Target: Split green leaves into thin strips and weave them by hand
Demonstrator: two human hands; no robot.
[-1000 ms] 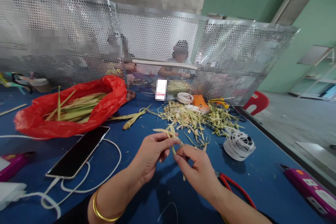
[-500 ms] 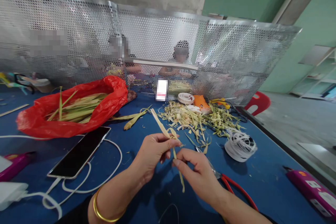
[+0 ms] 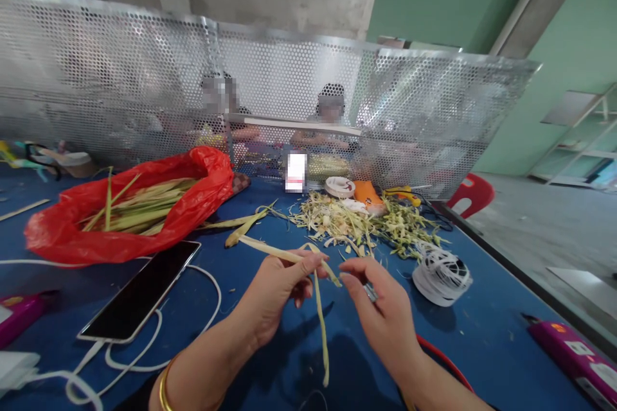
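My left hand (image 3: 294,279) is closed, pinching pale dried leaf strips (image 3: 270,248) between thumb and fingers. One end points left towards the red bag, a bent loop stands above the fingertips, a short end reaches right, and a narrow tail (image 3: 322,327) hangs down. My right hand (image 3: 380,302) is just to the right of the short end, thumb and index finger curled and slightly apart, with nothing visible between them. Whether its fingertips touch the strip is hard to see. Partly hidden under that hand lies a red-handled tool (image 3: 446,359) with a metal head.
A red plastic bag (image 3: 53,231) of long leaves stands left. Nearby are a phone (image 3: 144,295) with a white cable. Leaf scraps (image 3: 337,221), a white spool (image 3: 441,276) and a purple box-like tool (image 3: 573,353) lie right. A perforated metal screen (image 3: 289,70) stands behind, people beyond.
The strip in my left hand has swung from pointing up to pointing left. My right hand has let go of the narrow tail, which now hangs free, and has moved slightly up and right.
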